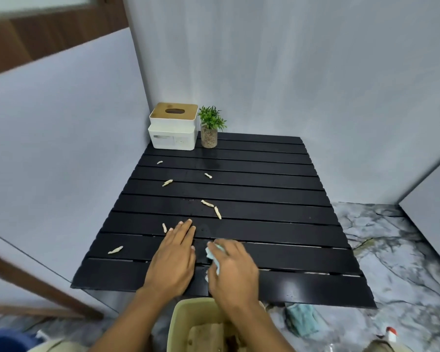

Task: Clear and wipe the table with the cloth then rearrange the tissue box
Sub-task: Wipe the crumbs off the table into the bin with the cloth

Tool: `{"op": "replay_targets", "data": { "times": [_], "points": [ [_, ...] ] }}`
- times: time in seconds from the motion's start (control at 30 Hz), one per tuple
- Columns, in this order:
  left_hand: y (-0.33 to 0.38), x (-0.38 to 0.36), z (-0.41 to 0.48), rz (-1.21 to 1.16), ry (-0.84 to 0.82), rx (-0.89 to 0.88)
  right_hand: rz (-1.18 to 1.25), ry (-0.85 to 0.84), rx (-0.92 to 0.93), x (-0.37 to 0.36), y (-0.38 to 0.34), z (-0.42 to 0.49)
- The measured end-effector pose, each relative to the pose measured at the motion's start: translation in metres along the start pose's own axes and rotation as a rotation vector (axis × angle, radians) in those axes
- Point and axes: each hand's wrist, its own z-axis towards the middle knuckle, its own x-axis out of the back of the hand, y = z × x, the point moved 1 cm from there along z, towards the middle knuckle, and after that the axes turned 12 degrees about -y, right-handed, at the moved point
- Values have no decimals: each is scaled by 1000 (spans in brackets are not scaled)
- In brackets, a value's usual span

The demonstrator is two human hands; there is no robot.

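Left hand [174, 255] lies flat — right hand [233, 269] grips a mostly hidden, blurred cloth [212, 255].

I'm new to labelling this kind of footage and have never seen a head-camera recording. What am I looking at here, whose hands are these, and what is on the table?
This is one picture from a wide-angle camera worn on a person's head, looking down at their own bare hands; there is no machine. The left hand lies flat and empty on the black slatted table. The right hand grips a pale blue cloth. Small pale scraps are scattered on the slats. In the far corner stand a white tissue box with a wooden lid and a small potted plant. Below the near edge is a beige bin.
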Motion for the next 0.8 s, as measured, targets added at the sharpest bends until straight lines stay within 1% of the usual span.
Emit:
{"op": "replay_targets", "data": {
  "times": [0.07, 0.1, 0.17, 0.27, 0.37, 0.4, 0.47, 0.57, 0.7, 0.8],
  "points": [
    [-1, 4, 3, 41, -4, 1, 137, 74, -74, 12, 24, 19],
    [-3, 7, 6, 72, 1, 2, 156, 104, -131, 22, 43, 35],
    [-7, 13, 17, 136, 1, 6, 66, 118, -190, 43, 85, 76],
    [-20, 24, 49, 150, -7, 24, -116, 37, -177, 66, 131, 149],
    [-39, 34, 87, 145, -33, 18, -267, -132, -59, 70, 153, 224],
    [-44, 33, 98, 141, -50, 9, -267, -151, -41, 67, 154, 246],
    [-47, 25, 111, 130, -74, -5, -232, -137, -47, 51, 148, 281],
    [-47, 11, 115, 105, -52, 11, -272, -120, 18, 13, 126, 302],
    [-48, 8, 117, 97, -28, 23, -240, -86, 189, -11, 100, 279],
    [-47, 11, 116, 90, -38, 22, -179, -103, 263, -12, 85, 243]
  ]
}}
